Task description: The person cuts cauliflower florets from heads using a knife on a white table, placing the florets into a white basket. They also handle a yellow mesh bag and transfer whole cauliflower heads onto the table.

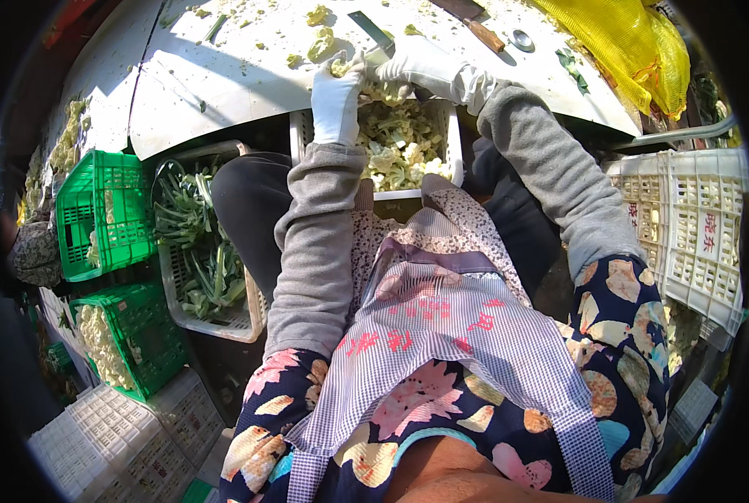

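Both my hands wear white gloves and meet at the near edge of the white tabletop (242, 82). In my left hand (336, 104) is a pale cauliflower piece (340, 67), partly hidden by the fingers. My right hand (418, 66) grips a knife (372, 28); its blade points away to the upper left, and its handle is hidden in the glove. Just below the hands, a white plastic crate (455, 141) stands between my knees, filled with cut cauliflower florets (399, 151). Some cauliflower shows directly under the right hand, but whether it is held cannot be told.
Cauliflower scraps (321, 44) litter the tabletop. A wooden-handled cleaver (484, 34) and a small round metal dish (522, 41) lie right of my hands, near a yellow mesh bag (632, 53). Leaves (207, 264) fill a left basket. Green crates (123, 207) and white crates (704, 220) flank me.
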### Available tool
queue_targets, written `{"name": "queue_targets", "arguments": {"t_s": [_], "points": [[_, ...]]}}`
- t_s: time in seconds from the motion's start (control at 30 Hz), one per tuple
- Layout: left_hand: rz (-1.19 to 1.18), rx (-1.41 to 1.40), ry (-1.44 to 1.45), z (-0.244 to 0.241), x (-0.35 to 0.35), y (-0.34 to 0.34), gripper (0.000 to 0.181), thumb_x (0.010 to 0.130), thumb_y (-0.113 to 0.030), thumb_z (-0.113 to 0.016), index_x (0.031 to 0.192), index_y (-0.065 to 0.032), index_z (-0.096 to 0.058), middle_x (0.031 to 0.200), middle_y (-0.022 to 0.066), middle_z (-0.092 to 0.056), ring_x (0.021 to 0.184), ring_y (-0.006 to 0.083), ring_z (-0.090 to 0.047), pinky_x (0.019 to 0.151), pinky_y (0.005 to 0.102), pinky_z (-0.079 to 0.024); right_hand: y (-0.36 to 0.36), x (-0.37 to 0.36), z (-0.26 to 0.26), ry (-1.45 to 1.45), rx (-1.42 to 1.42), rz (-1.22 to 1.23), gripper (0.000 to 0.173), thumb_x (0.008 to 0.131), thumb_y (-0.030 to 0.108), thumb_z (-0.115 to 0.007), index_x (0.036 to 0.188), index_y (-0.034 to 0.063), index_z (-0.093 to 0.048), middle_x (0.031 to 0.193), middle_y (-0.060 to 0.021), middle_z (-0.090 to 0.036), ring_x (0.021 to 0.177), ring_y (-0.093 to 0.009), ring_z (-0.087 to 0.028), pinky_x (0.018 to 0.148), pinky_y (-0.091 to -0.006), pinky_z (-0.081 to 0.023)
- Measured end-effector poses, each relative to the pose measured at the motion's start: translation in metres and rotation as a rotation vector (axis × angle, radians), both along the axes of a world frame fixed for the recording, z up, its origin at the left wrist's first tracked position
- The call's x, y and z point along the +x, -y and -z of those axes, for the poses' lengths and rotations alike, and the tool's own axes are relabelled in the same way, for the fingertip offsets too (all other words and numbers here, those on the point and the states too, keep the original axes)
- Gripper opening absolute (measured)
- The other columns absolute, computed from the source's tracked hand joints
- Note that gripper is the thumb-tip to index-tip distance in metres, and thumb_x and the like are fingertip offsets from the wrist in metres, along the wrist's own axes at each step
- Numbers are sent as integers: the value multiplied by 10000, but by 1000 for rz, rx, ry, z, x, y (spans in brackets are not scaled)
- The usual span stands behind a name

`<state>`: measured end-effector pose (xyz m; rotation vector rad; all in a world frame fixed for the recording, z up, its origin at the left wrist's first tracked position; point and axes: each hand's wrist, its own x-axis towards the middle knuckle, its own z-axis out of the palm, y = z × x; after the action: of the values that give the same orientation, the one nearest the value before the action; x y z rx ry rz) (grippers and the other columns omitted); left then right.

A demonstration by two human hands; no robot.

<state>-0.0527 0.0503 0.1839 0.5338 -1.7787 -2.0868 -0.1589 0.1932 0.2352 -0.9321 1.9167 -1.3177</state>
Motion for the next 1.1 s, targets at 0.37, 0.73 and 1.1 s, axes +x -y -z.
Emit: {"name": "queue_targets", "arguments": {"t_s": [0.37,0.73,1.1], "points": [[-146,-141,125,9,53,40,358,866,-18,-611,1220,31,-582,1006,110,-672,865,148,-663,696,213,-541,-34,8,38,-538,373,-110,410,838,413,-705,828,4,-720,729,-144,-692,717,-257,-652,683,-362,-510],[-2,-984,758,15,-42,95,836,813,-484,-708,1402,44,-438,1286,256,-590,1154,337,-595,1009,379,-448,28,-92,46,-504,973,138,636,755,632,-701,1033,61,-733,974,-191,-717,853,-337,-693,782,-439,-533],[405,-1127,271,124,-190,208,767,756,-473,-776,1351,-68,-509,1135,218,-618,984,281,-618,885,391,-503,49,-80,57,-870,739,-118,326,906,306,-590,1095,62,-697,974,-91,-722,877,-235,-678,809,-324,-529]]}}
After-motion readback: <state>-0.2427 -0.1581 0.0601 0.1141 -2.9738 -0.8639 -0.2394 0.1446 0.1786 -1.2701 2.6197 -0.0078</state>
